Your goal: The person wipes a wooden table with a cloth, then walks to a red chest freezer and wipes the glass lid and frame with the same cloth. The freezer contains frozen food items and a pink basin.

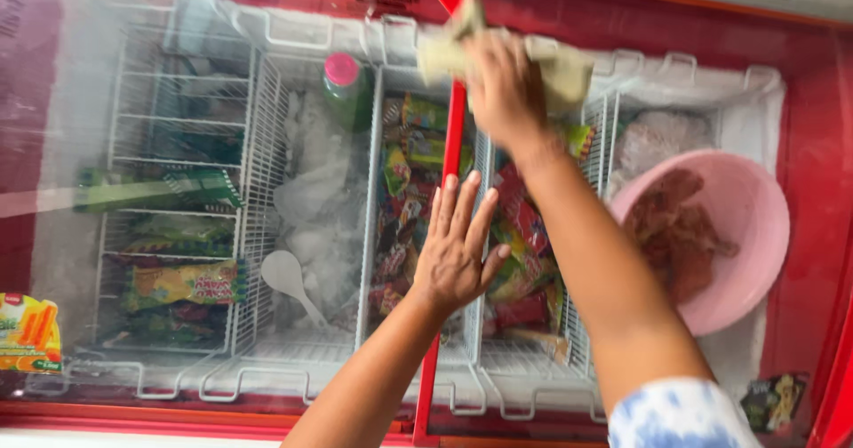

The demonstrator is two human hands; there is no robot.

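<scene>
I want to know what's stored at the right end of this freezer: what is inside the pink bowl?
The pink bowl holds reddish-brown lumps, possibly frozen meat; the blur prevents certainty. Whatever lies beneath them or under the bowl is covered. The right forearm passes beside the bowl without hiding its contents.

At the centre of the frame the left hand (458, 252) lies flat, fingers spread, on the glass lid beside the red centre bar (442, 261) of a red chest freezer (813, 181). Above it, top centre, the right hand (505, 88) presses a blurred pale cloth (555, 66), probably a rag, against the glass. Below the lid, white wire baskets (253, 190) hold colourful wrapped ice creams (404, 199). A pink plastic bowl (755, 226) sits at the right, a pink-capped green bottle (345, 88) upper centre-left.
</scene>
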